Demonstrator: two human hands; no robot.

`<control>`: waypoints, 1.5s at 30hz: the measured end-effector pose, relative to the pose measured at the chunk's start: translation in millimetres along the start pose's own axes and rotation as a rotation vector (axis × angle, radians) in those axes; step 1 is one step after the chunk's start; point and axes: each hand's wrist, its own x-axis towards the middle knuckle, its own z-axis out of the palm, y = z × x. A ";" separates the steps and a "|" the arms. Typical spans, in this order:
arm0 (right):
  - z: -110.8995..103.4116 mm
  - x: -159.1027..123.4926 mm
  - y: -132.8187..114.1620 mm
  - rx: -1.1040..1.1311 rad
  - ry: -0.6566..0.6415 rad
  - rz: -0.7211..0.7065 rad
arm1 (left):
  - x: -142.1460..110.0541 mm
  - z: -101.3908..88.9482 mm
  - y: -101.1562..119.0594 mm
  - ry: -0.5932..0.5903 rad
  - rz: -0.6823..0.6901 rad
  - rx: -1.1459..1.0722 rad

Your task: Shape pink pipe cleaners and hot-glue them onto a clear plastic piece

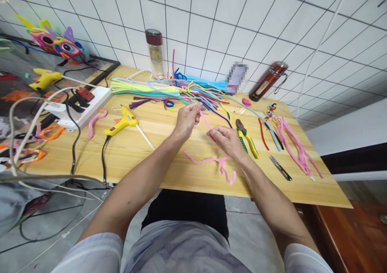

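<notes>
Between my two hands a pink pipe cleaner (207,121) runs taut and straight. My left hand (188,119) pinches its upper end, close to the heap of coloured pipe cleaners. Lower down, my right hand (224,139) grips it with thumb and fingers; a bit of red shows beside the thumb, too small to make out. Beneath the right hand, bent pink pipe cleaner pieces (222,169) hang or lie over the wooden table (175,172); I cannot tell whether they join the held one. Pliers with green and yellow handles (247,139) lie just right of the right hand.
Bundled pipe cleaners (148,87) spread along the back. A yellow glue gun (122,124) and a white power strip (87,108) with cables stand left. Thread snips (280,168) and pink pipe cleaners (298,148) lie right. A glass bottle (155,55) and red flask (267,81) are near the wall.
</notes>
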 end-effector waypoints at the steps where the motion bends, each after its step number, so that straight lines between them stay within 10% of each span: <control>1: -0.4 0.7 0.0 0.027 0.003 0.012 | 0.1 -0.3 0.9 -0.003 -0.007 -0.001; 9: -2.1 5.2 0.4 0.118 0.066 0.070 | -3.6 2.8 9.5 -0.074 -0.188 -0.089; 20: -2.1 7.2 9.4 -0.004 0.048 0.008 | -3.5 0.3 -5.8 -0.115 -0.055 -0.014; 45: 4.7 1.8 8.2 -0.083 -0.006 -0.031 | 3.8 -2.8 4.5 0.153 -0.108 -0.129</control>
